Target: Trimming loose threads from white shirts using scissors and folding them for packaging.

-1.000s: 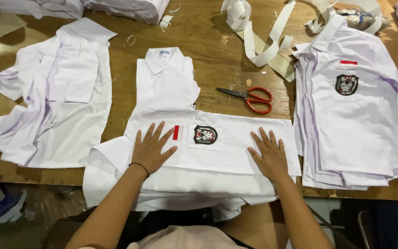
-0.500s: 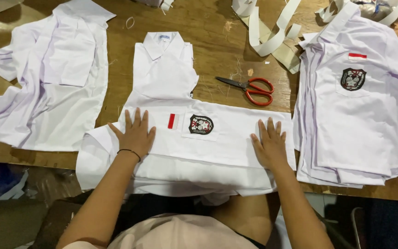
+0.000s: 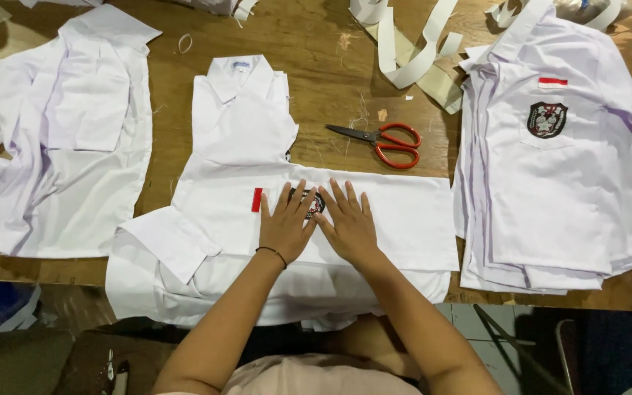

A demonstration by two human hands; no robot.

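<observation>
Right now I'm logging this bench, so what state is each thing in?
Left hand: flat, palm down on the middle shirt.
Right hand: flat, palm down beside it, on the same shirt.
Middle shirt: laid out, sleeve folded across, badge partly covered.
Scissors: shut, lying on the table.
Right shirts: stacked, badge up.
Left shirt: spread loose, rumpled.
Strips: loose, tangled.

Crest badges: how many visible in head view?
2. One crest badge sits on the pocket of the top shirt of the right stack. The other is on the centre shirt, mostly covered by both hands. Stacked shirts may hide more.
</observation>
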